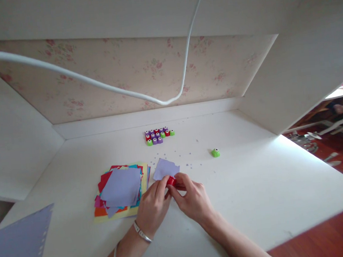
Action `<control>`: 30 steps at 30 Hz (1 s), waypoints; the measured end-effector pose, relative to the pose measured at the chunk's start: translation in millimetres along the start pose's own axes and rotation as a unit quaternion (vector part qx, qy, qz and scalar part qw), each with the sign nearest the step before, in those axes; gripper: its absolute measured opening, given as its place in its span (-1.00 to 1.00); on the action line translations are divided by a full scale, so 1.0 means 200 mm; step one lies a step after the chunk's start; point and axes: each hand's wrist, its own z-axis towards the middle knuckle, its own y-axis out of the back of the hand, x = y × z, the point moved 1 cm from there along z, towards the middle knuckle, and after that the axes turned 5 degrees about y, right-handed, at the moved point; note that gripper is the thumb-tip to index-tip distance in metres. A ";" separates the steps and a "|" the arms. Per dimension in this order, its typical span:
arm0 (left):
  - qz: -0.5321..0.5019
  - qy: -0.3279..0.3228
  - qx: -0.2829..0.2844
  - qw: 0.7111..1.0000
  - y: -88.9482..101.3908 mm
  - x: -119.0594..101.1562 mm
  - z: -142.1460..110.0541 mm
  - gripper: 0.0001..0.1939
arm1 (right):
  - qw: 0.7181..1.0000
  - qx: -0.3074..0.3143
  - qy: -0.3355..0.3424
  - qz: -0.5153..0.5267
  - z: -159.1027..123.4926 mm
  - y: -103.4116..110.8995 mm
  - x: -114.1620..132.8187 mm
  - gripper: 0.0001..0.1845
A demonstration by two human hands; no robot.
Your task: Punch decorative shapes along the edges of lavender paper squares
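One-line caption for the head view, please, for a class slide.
The left hand and right hand hold a small red object near a lilac paper scrap on a white table.

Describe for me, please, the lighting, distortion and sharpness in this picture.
Head view: diffuse light leaves the white table bright, with a faint shadow beside the lone green piece; head view: the right-hand panel looks stretched, suggesting a wide-angle lens; head view: the red piece between the fingers and the paper bits look too soft for fine detail.
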 end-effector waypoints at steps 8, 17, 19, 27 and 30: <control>-0.029 -0.011 -0.022 0.999 0.01 0.00 0.00 -0.73 | 0.968 -0.034 -0.069 0.238 -0.01 -0.04 -0.02 -0.62; -0.082 -0.039 -0.043 0.995 0.06 -0.03 0.00 -0.61 | 0.902 -0.119 -0.124 0.395 -0.01 -0.07 0.07 -0.61; -0.104 -0.054 -0.044 0.992 0.07 -0.04 -0.02 -0.53 | 0.908 -0.130 -0.112 0.383 -0.01 -0.05 0.09 -0.66; -0.225 -0.018 -0.078 0.971 0.01 0.04 -0.03 -0.61 | 0.931 -0.227 0.037 0.285 0.18 0.53 0.26 -0.72; -0.236 0.003 -0.035 0.971 0.00 0.06 -0.02 -0.65 | 0.928 -0.308 0.132 0.163 0.37 0.92 0.49 -0.68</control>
